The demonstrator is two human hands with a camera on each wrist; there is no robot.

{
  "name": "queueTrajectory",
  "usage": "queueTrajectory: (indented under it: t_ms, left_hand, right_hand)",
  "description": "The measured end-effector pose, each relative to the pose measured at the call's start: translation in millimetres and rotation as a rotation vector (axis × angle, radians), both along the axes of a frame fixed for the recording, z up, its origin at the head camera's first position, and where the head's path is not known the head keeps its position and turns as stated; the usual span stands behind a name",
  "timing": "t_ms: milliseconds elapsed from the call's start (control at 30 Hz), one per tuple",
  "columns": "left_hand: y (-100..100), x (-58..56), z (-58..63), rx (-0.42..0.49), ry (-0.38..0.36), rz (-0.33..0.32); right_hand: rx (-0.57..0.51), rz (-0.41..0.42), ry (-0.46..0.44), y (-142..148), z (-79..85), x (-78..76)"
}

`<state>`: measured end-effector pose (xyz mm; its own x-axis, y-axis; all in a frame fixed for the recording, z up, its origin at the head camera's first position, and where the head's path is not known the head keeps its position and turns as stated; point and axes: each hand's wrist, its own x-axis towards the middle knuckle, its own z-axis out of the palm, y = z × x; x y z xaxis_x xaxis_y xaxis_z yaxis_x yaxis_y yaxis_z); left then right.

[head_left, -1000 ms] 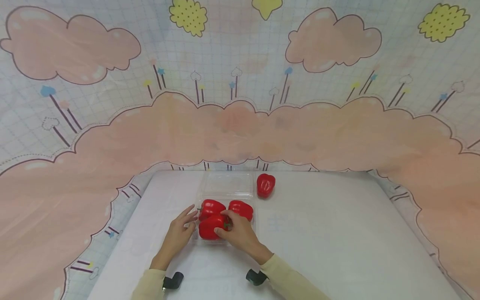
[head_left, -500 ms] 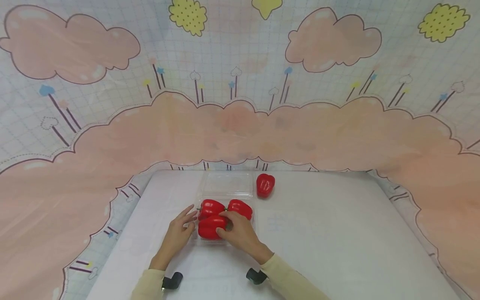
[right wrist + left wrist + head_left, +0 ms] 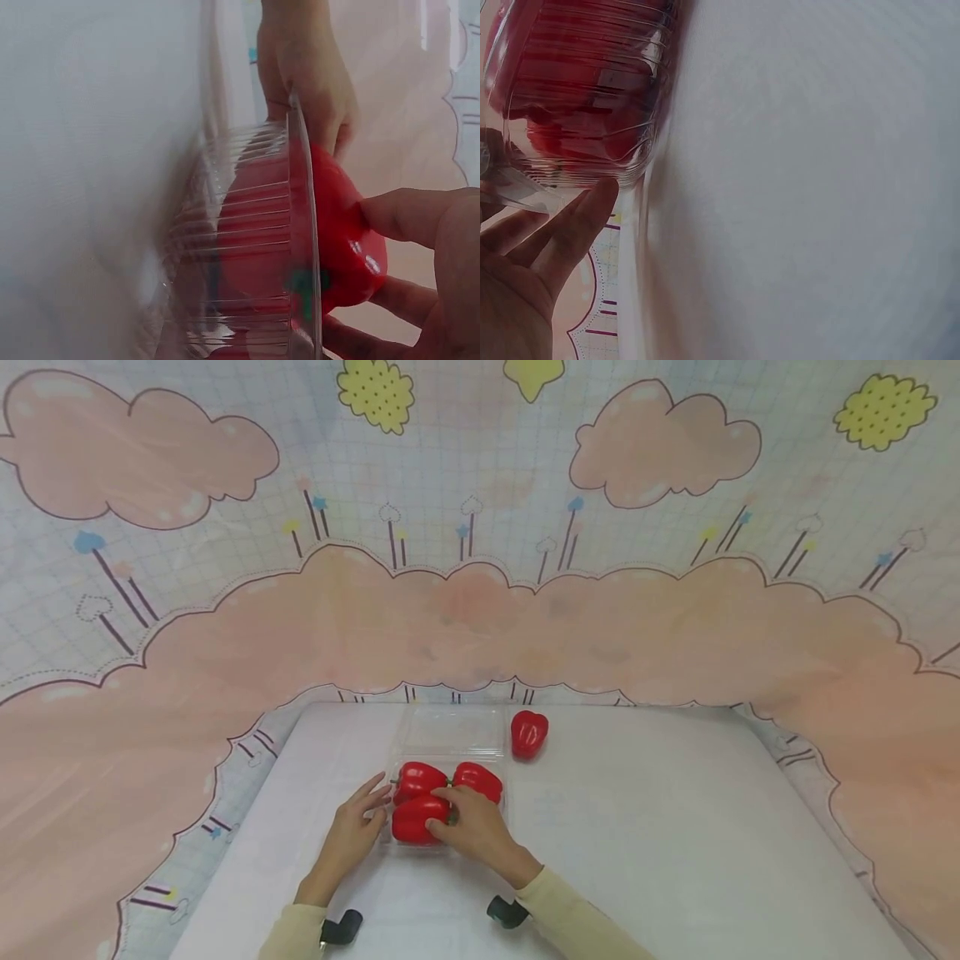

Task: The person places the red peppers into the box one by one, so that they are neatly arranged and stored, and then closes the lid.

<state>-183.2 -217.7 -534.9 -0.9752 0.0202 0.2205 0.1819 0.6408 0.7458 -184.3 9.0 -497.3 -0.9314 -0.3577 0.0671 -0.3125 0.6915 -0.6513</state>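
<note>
Three red bell peppers lie in a clear plastic clamshell box (image 3: 450, 733), its lid hinged back flat behind it. My right hand (image 3: 480, 827) holds the front bell pepper (image 3: 414, 821) by its right end, thumb in front and fingers behind. In the right wrist view this pepper (image 3: 341, 225) rises above the box rim, its green stem seen through the wall. The back left pepper (image 3: 418, 780) and back right pepper (image 3: 478, 779) sit behind it. My left hand (image 3: 352, 827) is at the box's left side; in the left wrist view its extended fingers (image 3: 577, 232) touch the ribbed wall.
A fourth-side loose red bell pepper (image 3: 529, 734) lies on the white tabletop (image 3: 660, 827) just right of the lid. A cloud-patterned cloth (image 3: 480, 618) hangs behind the table. Dark wrist-mounted devices (image 3: 507, 912) show below both hands.
The front pepper has turned slightly under my right hand, and its green stem shows less than a second ago. My left hand stays against the box. The whole view has shifted slightly.
</note>
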Motion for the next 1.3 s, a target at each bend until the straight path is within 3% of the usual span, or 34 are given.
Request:
queueTrajectory:
  t_ms: [233,533,833,1133,1300]
  left_hand:
    - [0.0,-0.5,-0.2,0.002,0.015,-0.012]
    - [0.2,-1.7,-4.1,-0.013,0.015,0.000]
    - [-0.7,-1.8,-4.1,0.001,0.018,0.002]
    - [-1.3,-2.3,-4.2,0.004,0.034,-0.004]
    - [-1.0,-0.5,-5.0,0.003,0.024,-0.002]
  right_hand:
    - [0.064,0.011,-0.007,-6.5,-6.4,-1.7]
    - [0.014,0.031,-0.023,-3.9,-9.8,-2.0]
    - [-0.038,0.065,-0.001,13.8,10.6,-3.2]
    - [-0.126,0.185,0.054,47.2,32.6,-18.0]
    - [-0.187,0.190,0.075,63.8,41.2,-23.1]
